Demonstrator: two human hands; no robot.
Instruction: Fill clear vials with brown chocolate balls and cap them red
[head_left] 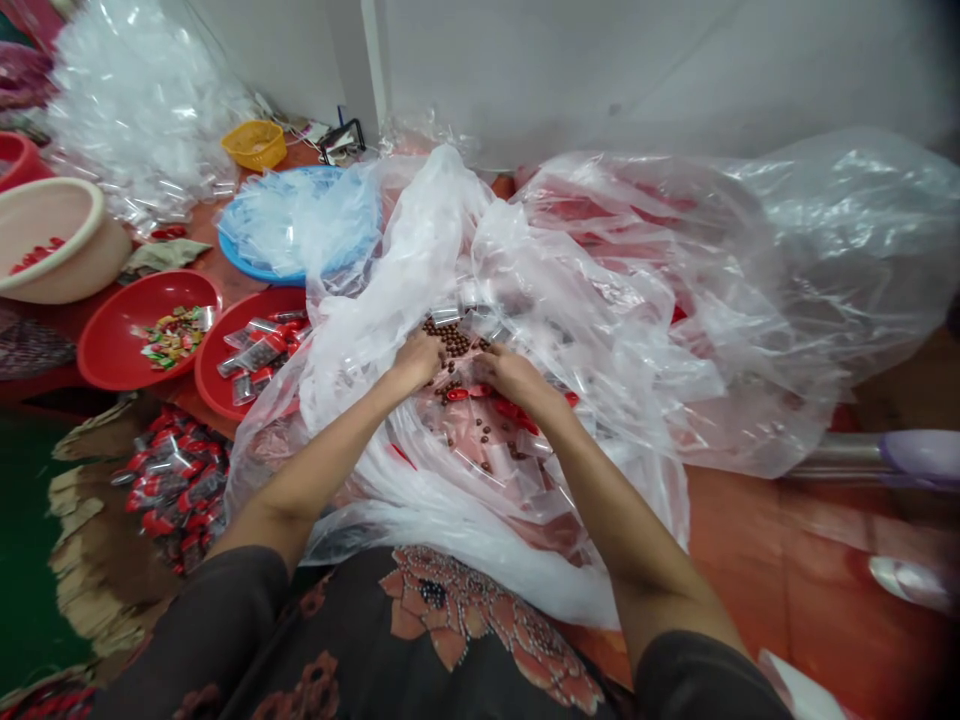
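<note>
Both hands reach into a large, opened clear plastic bag (405,280). My left hand (418,362) is curled beside a heap of small brown balls (450,338). My right hand (514,375) is on the other side of the heap, its fingers bent inward and pressed together. What either hand holds is too blurred and hidden to make out. Small clear containers (474,294) lie just beyond the balls. Red caps (516,412) lie under and beside my right hand, and loose balls are scattered nearer to me.
To the left are a red basin with filled red-capped containers (259,352), a red bowl with colourful wrapped pieces (112,345), a blue basin (240,240) and a cream tub (82,250). A pile of clear containers (142,100) rises behind. Filled containers (180,475) are heaped lower left.
</note>
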